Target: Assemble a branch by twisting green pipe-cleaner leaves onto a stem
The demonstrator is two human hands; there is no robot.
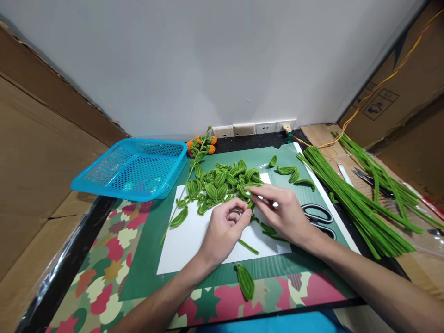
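Note:
My left hand [227,229] is closed in a pinch, thumb against fingers, on a green pipe cleaner [250,204]. Close beside it, my right hand [282,212] pinches at the upper part of the same fuzzy piece; its exact shape is mostly hidden by the fingers. Just beyond both hands lies a heap of green pipe-cleaner leaves [217,185] on a white sheet of paper [183,259]. A short green strip [249,246] shows below my left hand; whether it joins the held piece I cannot tell. One finished-looking leaf [246,282] rests near the front edge.
Black-handled scissors [317,213] lie partly behind my right hand. A bundle of long green pipe cleaners [360,203] and pliers [373,181] are on the right. A blue basket [166,182] stands at left, near a stem with orange flowers [211,149]. Sockets [265,128] line the wall.

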